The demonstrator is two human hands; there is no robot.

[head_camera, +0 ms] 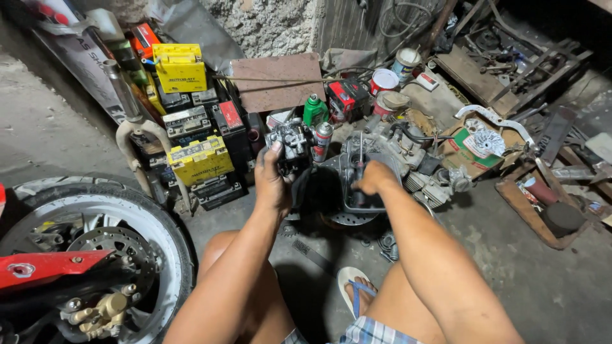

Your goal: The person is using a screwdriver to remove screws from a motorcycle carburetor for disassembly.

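So, view's from above w/ the person sitting low on the concrete floor (548, 286), knees apart, one foot in a flip-flop (354, 288). Left hand (273, 181) is wrapped around a small dark metal engine part (290, 143), prob a carb-type assembly, thumb up along its side, held up off the ground. Right hand (374, 178) is closed on a thin tool handle (360, 169) that stands upright in the engine block (363, 181) right in front of the knees; can't tell what kind of tool. Just behind the held part: a green bottle (314, 110) and a spray can (323, 141). Stack of yellow and black batteries (191, 137) off to the left, motorcycle wheel (105, 248) w/ brake disc at lower left. Cardboard box (475, 153) w/ parts sits to the right.
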